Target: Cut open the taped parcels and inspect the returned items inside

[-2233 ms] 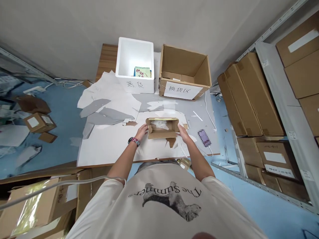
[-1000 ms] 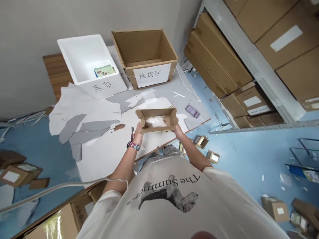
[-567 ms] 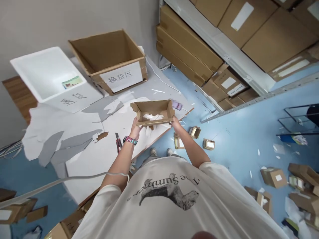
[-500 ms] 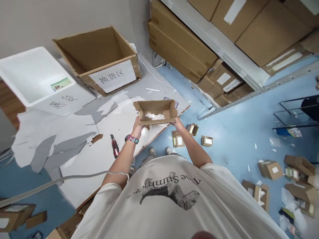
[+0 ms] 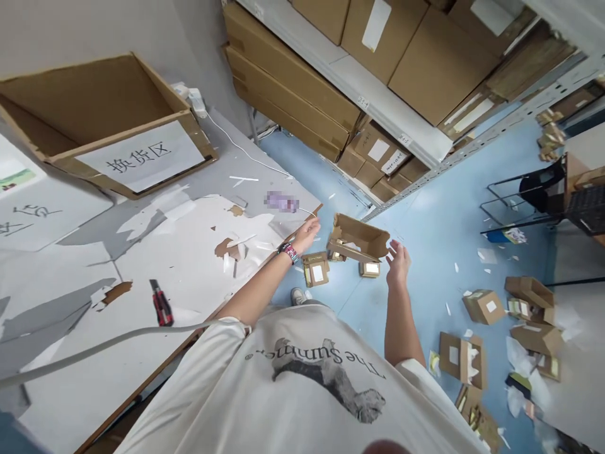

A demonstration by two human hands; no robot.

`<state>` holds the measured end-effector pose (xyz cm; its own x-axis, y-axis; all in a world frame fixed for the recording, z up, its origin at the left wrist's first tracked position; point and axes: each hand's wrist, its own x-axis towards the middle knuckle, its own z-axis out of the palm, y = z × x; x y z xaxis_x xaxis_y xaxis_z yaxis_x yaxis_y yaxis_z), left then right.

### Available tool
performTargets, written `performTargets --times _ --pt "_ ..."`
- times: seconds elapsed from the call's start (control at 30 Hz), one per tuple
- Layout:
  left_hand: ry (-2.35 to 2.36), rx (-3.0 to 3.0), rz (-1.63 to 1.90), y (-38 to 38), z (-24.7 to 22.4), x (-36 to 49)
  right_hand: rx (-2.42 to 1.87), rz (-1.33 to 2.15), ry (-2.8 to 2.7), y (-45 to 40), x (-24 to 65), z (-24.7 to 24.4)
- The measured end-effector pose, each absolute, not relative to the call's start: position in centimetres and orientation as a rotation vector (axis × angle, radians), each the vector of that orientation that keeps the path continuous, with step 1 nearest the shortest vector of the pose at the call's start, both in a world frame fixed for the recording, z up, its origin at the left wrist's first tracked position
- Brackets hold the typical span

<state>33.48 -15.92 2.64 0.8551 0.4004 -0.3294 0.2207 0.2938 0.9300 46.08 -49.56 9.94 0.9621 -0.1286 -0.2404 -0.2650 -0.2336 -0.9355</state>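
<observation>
both hands splayed, neither gripping: left hand [image 5: 306,234] by the table [image 5: 186,252] edge, apart from the open carton [image 5: 363,236], right hand [image 5: 397,263] at its end, contact unclear, carton over floor [image 5: 425,227] near small boxes [image 5: 316,270]; clean release probably wants palms wide, clear of its rim

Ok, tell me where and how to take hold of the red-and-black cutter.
Take the cutter by its red-and-black handle, probably with the left hand, the nearer one, from above and the near side. It lies on the table with the handle nearer the camera; the narrower dark end, likely the blade, points away, so keep clear of it.
</observation>
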Motion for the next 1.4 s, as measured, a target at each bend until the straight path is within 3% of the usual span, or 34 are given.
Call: performTargets --times 0.1,0.2,0.37,0.53,0.77,0.9,1.1,1.23,1.4 --pt "0.596 1.271 0.155 -15.0 2.1 31.3 -1.803 0.046 0.245 -49.0 47.1 9.6" --pt "0.721 1.222 0.182 -13.1 1.5 25.7 -1.797 0.212 0.091 -44.6 47.6 7.6" --pt "1.104 1.007 0.505 -8.7 1.5 11.2 -1.776 0.61 -0.331 -30.4 44.3 4.5" --pt "1.424 0.795 0.886 -7.5 2.7 -5.5 -1.624 0.902 -0.701 -16.8 34.1 5.9" --pt "1.764 0.499 1.281 -15.0 3.3 -23.2 -1.545 1.215 -1.054 -7.4 19.2 6.5" --pt "2.038 0.667 1.541 -22.1 5.5 -30.4 -1.51 1.361 -1.238 -3.2 10.9 6.4" --pt "2.415 0.29 1.844 -30.3 7.3 -36.3 -1.303 1.559 -1.573 -0.9 -0.6 7.9" --pt "2.381 0.008 1.868 -32.7 6.1 -34.6 -1.198 1.718 -1.8 -2.2 -4.8 8.0" --pt "2.359 0.17 1.758 -34.4 5.6 -31.1 -1.035 1.837 -1.981 -4.3 -7.3 6.7"
